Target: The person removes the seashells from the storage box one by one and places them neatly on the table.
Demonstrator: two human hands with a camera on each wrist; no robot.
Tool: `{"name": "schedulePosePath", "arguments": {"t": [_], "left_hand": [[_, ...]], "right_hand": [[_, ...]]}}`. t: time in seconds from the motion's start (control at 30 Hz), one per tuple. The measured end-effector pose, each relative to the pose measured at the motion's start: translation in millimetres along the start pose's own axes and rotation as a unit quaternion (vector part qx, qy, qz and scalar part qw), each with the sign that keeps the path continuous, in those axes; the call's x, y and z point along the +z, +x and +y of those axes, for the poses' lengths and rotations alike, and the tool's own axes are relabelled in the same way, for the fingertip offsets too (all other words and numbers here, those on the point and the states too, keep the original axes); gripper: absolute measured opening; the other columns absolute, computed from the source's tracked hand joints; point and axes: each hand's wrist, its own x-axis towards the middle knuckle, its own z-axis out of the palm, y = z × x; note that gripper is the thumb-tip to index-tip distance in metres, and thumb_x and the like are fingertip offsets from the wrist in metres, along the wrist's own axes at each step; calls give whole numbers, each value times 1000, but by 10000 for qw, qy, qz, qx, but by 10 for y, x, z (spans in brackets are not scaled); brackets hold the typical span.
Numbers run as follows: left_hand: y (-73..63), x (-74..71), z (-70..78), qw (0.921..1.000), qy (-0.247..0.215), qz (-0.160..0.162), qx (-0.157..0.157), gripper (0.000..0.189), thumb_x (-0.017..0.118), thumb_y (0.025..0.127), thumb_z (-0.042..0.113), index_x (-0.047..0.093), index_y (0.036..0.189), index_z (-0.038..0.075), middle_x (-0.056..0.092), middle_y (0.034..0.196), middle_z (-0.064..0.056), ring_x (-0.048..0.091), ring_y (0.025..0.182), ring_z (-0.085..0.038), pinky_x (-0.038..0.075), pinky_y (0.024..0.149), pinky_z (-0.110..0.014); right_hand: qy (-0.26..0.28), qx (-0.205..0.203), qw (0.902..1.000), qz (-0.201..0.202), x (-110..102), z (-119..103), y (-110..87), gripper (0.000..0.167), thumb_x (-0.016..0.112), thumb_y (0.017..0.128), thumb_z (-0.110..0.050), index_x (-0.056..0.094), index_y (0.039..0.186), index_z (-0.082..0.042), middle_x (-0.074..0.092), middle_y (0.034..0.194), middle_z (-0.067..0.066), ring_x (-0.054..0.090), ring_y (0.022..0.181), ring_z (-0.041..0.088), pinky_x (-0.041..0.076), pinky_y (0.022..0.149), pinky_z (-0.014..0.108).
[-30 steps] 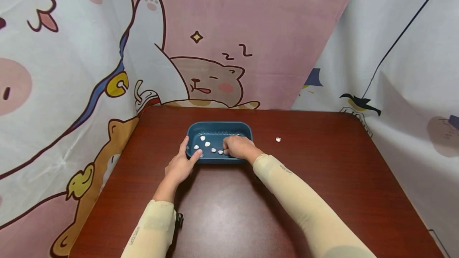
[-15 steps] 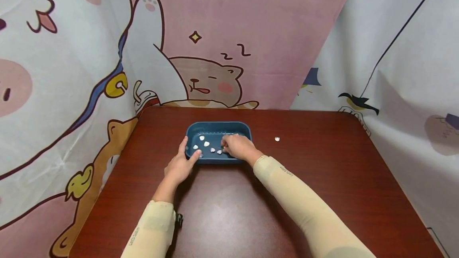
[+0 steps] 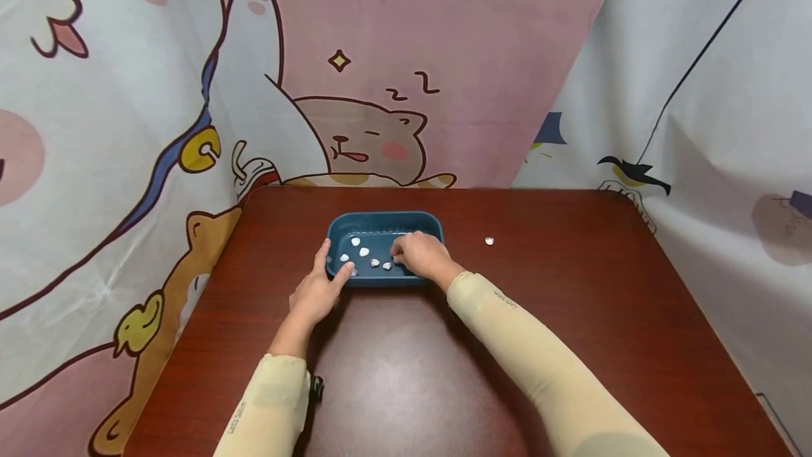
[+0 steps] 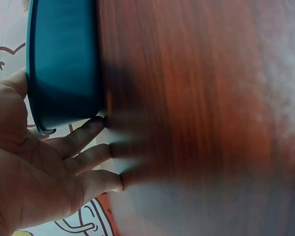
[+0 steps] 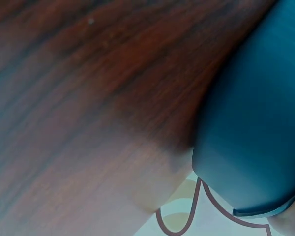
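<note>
A blue rectangular tray (image 3: pixel 385 284) with raised walls stands on the table. Several small white pebble-like pieces (image 3: pixel 364 252) lie scattered on its floor; their exact kind is too small to tell. My left hand (image 3: pixel 315 295) holds the tray's near left corner, thumb over the front rim and index finger along the left side. In the left wrist view, its other fingers reach down to the tabletop. My right hand (image 3: pixel 421 256) is inside the tray's right half, fingers bent and tips pointing down beside the pieces. What lies between those fingertips is hidden.
One more small white piece (image 3: pixel 489 240) lies on the brown wooden table (image 3: pixel 571 288), right of the tray. Cartoon-printed cloth (image 3: pixel 482 69) hangs behind the table and along both sides.
The head view has tilted and shifted slightly. Both hands keep their places at the tray, with only a slight shift of the right fingers. The visible white pieces have not moved.
</note>
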Motion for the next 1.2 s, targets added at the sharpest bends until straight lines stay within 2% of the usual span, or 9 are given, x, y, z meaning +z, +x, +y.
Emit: {"name": "schedulePosePath", "arguments": {"t": [0.1,0.27,0.43,0.53,0.67,0.8,0.93,1.07,1.2], "left_hand": [[-17,-17,31,10000,-7,-46,-81,91,48,103,74,0,172,40,48,164,-23,65,116,-43,46,95,-63],[-12,-7,26,9999,70,-41,-104,92,46,102,77,0,172,39,48,164,-23,65,118,-43,47,96,-64],[-6,4,14,9999,57,-24,-86,96,44,99,82,-1,172,41,51,161,-23,66,115,-42,47,94,-61],[0,7,5,9999,57,-69,-73,98,43,97,85,-2,172,40,49,163,-23,65,116,-42,47,95,-62],[16,1,-4,9999,32,-109,-87,97,42,97,85,-1,172,41,42,169,-20,63,121,-43,46,98,-64],[17,-2,1,10000,29,-71,-54,96,41,97,86,0,172,42,41,170,-18,63,123,-44,45,98,-63],[-11,10,8,10000,55,-68,-34,97,40,96,87,0,172,40,40,170,-19,63,125,-45,45,98,-64],[-21,30,-5,10000,58,-18,-11,98,39,96,87,0,172,39,40,171,-20,60,132,-48,43,103,-69],[-38,33,-9,9999,87,63,77,94,38,100,83,0,173,38,41,170,-20,59,136,-48,43,105,-72]], "right_hand": [[-14,28,10000,-12,-15,-9,-3,24,72,104,-25,80,125,-19,79,123,0,70,112,20,57,109,43],[-76,0,10000,36,-24,-15,-15,22,69,106,-25,79,125,-19,79,120,1,70,107,19,58,106,42],[168,-121,9986,478,-16,12,-27,18,69,106,-26,78,120,-20,77,113,-1,66,99,18,59,102,42],[473,-299,9951,817,-5,42,-40,17,68,106,-27,77,119,-19,77,114,-1,68,101,17,59,102,42],[1298,-431,9835,1185,-16,77,-76,21,67,107,-29,77,120,-16,78,118,1,70,105,18,59,101,42],[2390,-275,9586,1525,-94,111,-134,23,68,107,-30,76,121,-14,78,115,4,69,100,20,61,94,41],[2909,-78,9375,1906,-214,208,-201,21,70,106,-30,77,118,-15,79,109,4,68,95,19,60,87,36],[2942,149,9305,2178,-345,416,-281,21,71,105,-30,77,118,-15,79,107,5,67,92,20,57,80,30],[2825,524,9337,2138,-450,655,-374,21,70,106,-30,77,118,-14,79,106,7,67,91,21,54,77,32]]}}
